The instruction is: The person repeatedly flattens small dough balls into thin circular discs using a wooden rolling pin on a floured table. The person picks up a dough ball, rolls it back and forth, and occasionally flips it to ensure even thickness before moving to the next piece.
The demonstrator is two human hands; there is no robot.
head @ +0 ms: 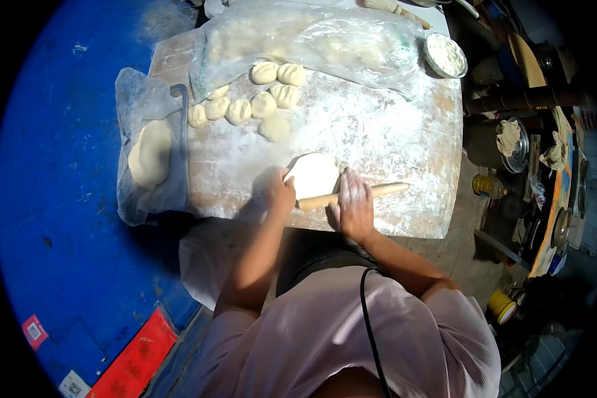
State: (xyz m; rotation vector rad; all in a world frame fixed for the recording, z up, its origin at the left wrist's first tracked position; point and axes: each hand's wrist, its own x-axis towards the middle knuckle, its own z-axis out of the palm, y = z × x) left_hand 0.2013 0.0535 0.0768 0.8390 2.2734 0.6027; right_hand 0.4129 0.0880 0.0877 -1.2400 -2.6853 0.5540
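Note:
A flat, rounded sheet of white dough (312, 174) lies near the front edge of the floured wooden board (403, 134). My left hand (279, 193) pinches the dough's left edge between thumb and fingers. Across the near side of the sheet rests a slim wooden rolling pin (390, 189), its left end by my left hand. Over the pin's middle lies my right hand (355, 204), palm down, flour on its extended fingers. Beyond my hands, several small dough pieces (263, 104) sit in a loose group, one of them dusted with flour.
Clear plastic sheeting (308, 37) covers pale lumps along the board's far side. A bowl of flour (446, 54) stands at the far right corner. At left, a large dough lump (150, 154) rests in a plastic bag (129, 109). A brush (385, 6) lies at the back.

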